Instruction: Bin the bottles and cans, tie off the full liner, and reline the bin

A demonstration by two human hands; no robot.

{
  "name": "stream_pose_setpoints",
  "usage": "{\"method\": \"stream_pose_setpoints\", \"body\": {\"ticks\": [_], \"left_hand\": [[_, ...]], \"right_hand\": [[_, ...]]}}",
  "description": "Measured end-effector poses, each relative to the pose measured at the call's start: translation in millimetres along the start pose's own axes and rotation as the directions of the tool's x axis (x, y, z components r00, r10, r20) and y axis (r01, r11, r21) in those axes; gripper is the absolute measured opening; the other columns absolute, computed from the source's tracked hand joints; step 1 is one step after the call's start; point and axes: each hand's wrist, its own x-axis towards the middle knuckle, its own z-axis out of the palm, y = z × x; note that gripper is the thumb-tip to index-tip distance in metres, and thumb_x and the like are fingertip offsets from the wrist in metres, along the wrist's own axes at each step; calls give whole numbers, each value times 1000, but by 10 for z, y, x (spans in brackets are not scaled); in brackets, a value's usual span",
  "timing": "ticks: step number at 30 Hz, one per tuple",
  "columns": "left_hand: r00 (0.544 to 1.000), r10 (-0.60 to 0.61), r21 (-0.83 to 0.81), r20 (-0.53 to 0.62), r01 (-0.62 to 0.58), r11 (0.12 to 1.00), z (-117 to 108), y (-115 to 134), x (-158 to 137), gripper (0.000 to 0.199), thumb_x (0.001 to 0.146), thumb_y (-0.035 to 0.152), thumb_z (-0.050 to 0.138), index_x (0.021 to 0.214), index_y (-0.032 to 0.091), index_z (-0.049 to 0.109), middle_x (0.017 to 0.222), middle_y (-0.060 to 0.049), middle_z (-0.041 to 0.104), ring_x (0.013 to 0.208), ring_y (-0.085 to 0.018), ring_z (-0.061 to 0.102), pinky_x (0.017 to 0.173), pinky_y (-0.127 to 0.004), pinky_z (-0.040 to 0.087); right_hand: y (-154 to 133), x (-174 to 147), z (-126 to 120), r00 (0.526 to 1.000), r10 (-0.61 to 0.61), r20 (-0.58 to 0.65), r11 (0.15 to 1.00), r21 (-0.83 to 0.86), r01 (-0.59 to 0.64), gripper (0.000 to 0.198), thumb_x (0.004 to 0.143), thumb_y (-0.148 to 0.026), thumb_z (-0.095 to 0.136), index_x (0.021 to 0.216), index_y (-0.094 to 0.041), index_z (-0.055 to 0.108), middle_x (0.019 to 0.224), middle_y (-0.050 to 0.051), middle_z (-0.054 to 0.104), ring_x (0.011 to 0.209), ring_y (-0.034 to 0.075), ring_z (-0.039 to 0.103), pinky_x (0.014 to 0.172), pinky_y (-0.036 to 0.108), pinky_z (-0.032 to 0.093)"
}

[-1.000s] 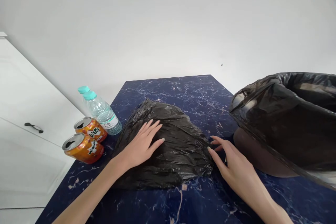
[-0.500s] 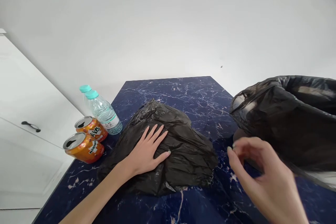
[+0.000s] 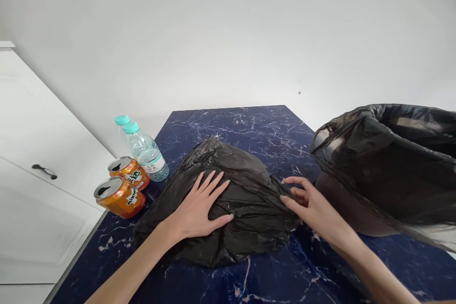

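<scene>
A crumpled black plastic bag (image 3: 245, 228) lies spread over the dark blue marbled table (image 3: 245, 121). My left hand (image 3: 201, 206) rests palm down on it, fingers spread and flat. At the bag's right edge, my right hand (image 3: 306, 202) pinches a fold of the plastic between thumb and fingers; some of its fingertips are hidden. Right of that hand stands a bin (image 3: 345, 209) with a black liner (image 3: 384, 171) draped over its rim and hanging down its side.
Two orange soda cans, one in front (image 3: 121, 199) and one behind (image 3: 130, 173), stand at the table's left edge. Beside them are two clear bottles with turquoise caps, the nearer bottle (image 3: 147, 154) partly covering the other. A white cabinet (image 3: 39, 118) is at left, and a pale wall rises behind.
My right hand has moved left from beside the bin to the flat bag's right edge and closed on it. The left hand stays on the bag.
</scene>
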Motion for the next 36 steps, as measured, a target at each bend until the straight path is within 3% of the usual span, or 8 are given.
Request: {"method": "stream_pose_setpoints", "body": {"ticks": [5,9,13,18,23,28,33,36], "left_hand": [[999,-8,-23,42,9,1000,-28,107,-127,93,101,77,50,175,37,10,182,-2,8,168,-38,9,136,-65,10],[999,-26,-39,28,27,999,-40,265,-242,93,102,76,49,175,37,7,182,-3,8,167,-40,10,135,-66,15],[997,-79,-45,7,79,996,-58,318,-175,73,111,65,35,175,36,13,182,1,12,169,-33,8,137,-59,14],[985,-171,-67,27,173,983,-47,27,127,75,111,69,25,174,28,24,181,-3,15,169,-33,7,137,-60,13],[964,-264,-24,37,265,964,10,-377,316,79,110,71,23,173,23,26,181,-6,14,168,-35,6,136,-60,9],[974,-225,-1,1,225,974,36,-545,254,76,111,69,25,173,24,28,181,-9,18,168,-35,11,135,-61,16],[983,-103,3,-149,105,994,-192,-325,-118,62,113,57,39,168,28,41,178,-7,32,167,-32,22,135,-57,25],[992,-54,-79,-116,45,996,-403,-65,-535,50,114,46,44,164,40,45,171,1,46,162,-26,36,133,-51,34]], "right_hand": [[16,-24,-231,972,-155,-178,976,-180,122,54,97,-63,66,130,-23,52,80,-2,61,73,21,65,63,32,53],[-156,-264,-91,880,-378,-288,822,-542,176,54,102,-61,58,139,-23,55,120,14,67,104,30,70,83,44,59],[-304,-473,292,804,-594,-45,556,-745,369,42,112,-47,45,146,-25,56,151,14,59,141,32,56,114,51,51],[22,-372,717,827,-538,164,381,-828,412,61,112,-56,40,163,-21,46,171,13,43,159,39,38,126,66,38],[408,-215,767,891,-415,187,396,-844,362,72,110,-64,39,170,-25,36,177,11,27,163,40,26,127,70,33],[492,-132,582,882,-403,245,419,-807,415,71,111,-61,41,173,-32,24,179,5,22,164,34,24,131,63,30],[445,-185,472,842,-479,247,419,-778,468,71,111,-52,47,174,-35,19,179,4,22,165,37,19,130,67,30],[349,-356,400,794,-529,301,392,-743,543,72,111,-45,51,174,-35,19,178,3,25,165,36,16,131,68,28]]}}
